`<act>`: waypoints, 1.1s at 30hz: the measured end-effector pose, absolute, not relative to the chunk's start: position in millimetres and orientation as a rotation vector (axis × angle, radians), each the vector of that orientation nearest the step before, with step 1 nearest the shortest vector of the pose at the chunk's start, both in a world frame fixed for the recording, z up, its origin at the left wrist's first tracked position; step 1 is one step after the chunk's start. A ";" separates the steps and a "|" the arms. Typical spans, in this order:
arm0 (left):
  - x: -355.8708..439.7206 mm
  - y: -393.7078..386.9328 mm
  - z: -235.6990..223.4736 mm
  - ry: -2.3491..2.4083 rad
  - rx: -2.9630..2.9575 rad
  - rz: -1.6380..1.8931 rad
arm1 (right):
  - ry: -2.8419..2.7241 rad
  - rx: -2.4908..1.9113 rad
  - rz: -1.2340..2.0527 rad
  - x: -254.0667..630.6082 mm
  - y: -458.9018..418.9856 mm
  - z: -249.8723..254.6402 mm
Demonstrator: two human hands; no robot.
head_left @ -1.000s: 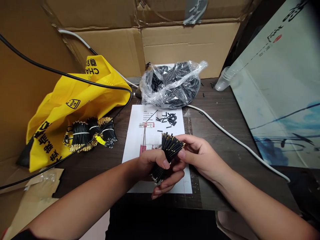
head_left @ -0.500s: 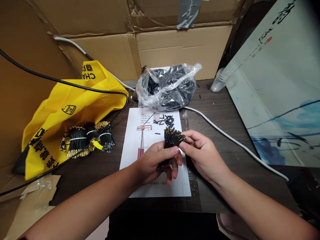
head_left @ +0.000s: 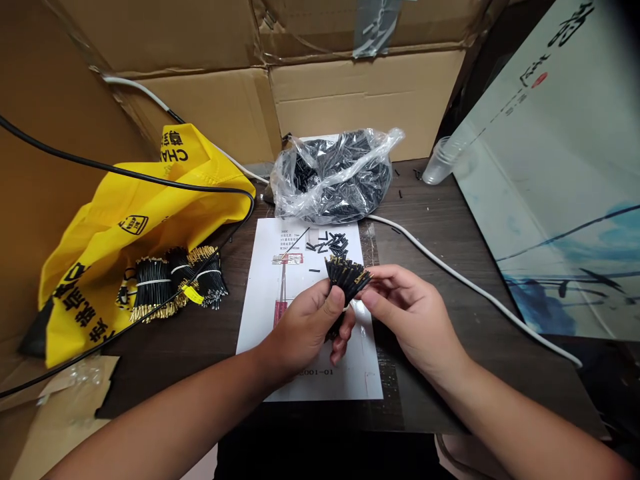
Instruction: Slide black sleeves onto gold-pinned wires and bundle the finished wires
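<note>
Since half a second earlier, the left hand [head_left: 307, 323] had drawn its thumb back across the black wire bundle [head_left: 349, 279], held above the printed sheet [head_left: 325, 388]. Its grip wrapped the bundle's middle, seemingly to offer the ends to the right hand [head_left: 417, 303], whose fingertips met the edge; whether they pinched a wire I could not tell. Loose black tubes [head_left: 339, 244], apparently placed handy, lay beyond; cardboard boxes [head_left: 360, 100] backed the dark worktop [head_left: 445, 227].
</note>
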State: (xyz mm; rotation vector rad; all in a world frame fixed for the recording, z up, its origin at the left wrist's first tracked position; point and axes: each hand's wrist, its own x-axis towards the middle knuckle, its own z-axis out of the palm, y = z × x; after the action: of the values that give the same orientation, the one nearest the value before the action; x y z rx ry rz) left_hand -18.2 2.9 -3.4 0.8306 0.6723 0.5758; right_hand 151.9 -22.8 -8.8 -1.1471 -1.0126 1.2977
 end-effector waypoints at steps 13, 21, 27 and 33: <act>-21.8 8.2 -4.2 0.505 0.617 0.497 | -1.485 -1.146 0.606 157.0 -29.1 1.9; -22.7 5.3 -8.7 0.624 0.704 0.481 | -1.509 -1.193 0.531 156.7 -28.8 1.2; -21.7 5.7 -7.5 0.642 0.748 0.479 | -1.539 -1.195 0.748 163.0 -23.9 5.8; -20.8 5.2 -6.4 0.679 0.759 0.470 | -1.627 -1.231 0.776 168.0 -20.2 10.1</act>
State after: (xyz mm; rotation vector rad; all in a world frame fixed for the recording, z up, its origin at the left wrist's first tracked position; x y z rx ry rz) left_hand -20.8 5.2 -6.4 0.7595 0.6795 0.4697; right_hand 168.0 -20.2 10.1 -1.2309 -1.6268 0.7758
